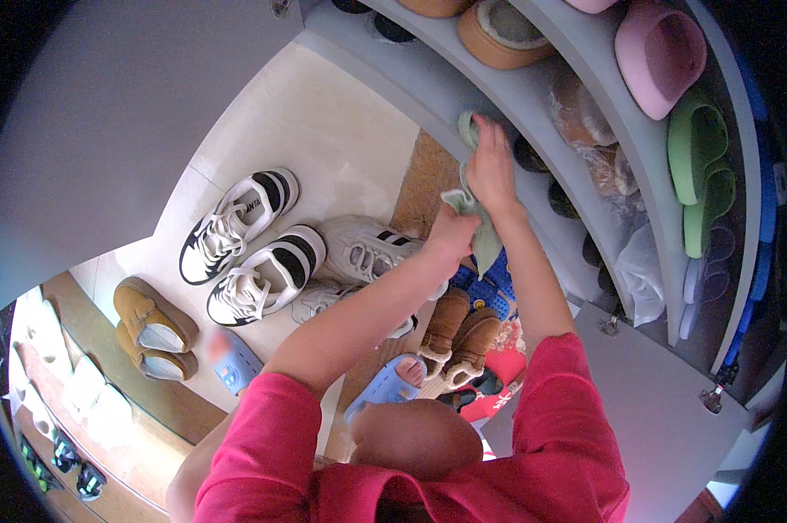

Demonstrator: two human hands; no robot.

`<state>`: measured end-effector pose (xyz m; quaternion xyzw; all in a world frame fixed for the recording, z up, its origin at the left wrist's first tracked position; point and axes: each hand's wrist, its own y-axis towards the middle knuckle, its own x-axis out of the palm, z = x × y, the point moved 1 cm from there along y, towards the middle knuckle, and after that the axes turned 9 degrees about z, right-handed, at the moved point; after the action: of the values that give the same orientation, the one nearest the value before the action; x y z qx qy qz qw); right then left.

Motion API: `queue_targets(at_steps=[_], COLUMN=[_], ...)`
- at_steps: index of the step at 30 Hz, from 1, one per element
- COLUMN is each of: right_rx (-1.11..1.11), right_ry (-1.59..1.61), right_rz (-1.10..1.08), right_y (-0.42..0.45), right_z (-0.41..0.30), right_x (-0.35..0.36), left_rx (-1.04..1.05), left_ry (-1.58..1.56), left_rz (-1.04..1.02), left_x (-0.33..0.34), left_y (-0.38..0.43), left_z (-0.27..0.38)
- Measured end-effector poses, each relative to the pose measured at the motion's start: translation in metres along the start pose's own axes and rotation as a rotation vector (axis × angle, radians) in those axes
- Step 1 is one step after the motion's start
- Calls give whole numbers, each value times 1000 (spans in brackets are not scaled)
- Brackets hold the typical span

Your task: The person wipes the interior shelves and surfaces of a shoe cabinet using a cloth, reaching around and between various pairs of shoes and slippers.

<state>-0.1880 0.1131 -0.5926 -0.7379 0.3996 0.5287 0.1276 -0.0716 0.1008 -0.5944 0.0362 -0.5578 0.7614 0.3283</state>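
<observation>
A pale green cloth (489, 245) is bunched between my two hands in front of the lowest shelf of a grey shoe cabinet (380, 72). My left hand (452, 230) grips the gathered lower part, and one corner hangs beneath it. Farther up, my right hand (491, 163) holds the other end, its fingers reaching to the shelf's front. A loop of the cloth shows beyond those fingertips. Whether the cloth touches the shelf board is hard to tell. Dark shoes (530, 153) sit on that shelf just right of my right hand.
White sneakers with black stripes (269, 274), brown slip-on shoes (154, 327), brown fleece-lined boots (445, 323) and blue clogs (491, 294) crowd the floor. Higher shelves hold pink (658, 59) and green clogs (697, 153). Open cabinet doors (105, 131) flank me.
</observation>
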Motion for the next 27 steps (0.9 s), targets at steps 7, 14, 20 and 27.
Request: queue_targets(at_steps=[7, 14, 20, 27], right_rx=[-224, -133, -112, -131], right_ry=[-74, -117, -191, -69], right_rz=[70, -99, -153, -108], right_y=[90, 59, 42, 32], right_z=[-18, -30, -16, -9], right_x=[58, 45, 13, 24], left_rx=[269, 168, 118, 107], left_ry=[-76, 122, -91, 125], left_rz=[163, 165, -5, 106], left_x=[5, -14, -5, -1], left_y=[34, 29, -1, 6], left_z=[71, 63, 37, 39])
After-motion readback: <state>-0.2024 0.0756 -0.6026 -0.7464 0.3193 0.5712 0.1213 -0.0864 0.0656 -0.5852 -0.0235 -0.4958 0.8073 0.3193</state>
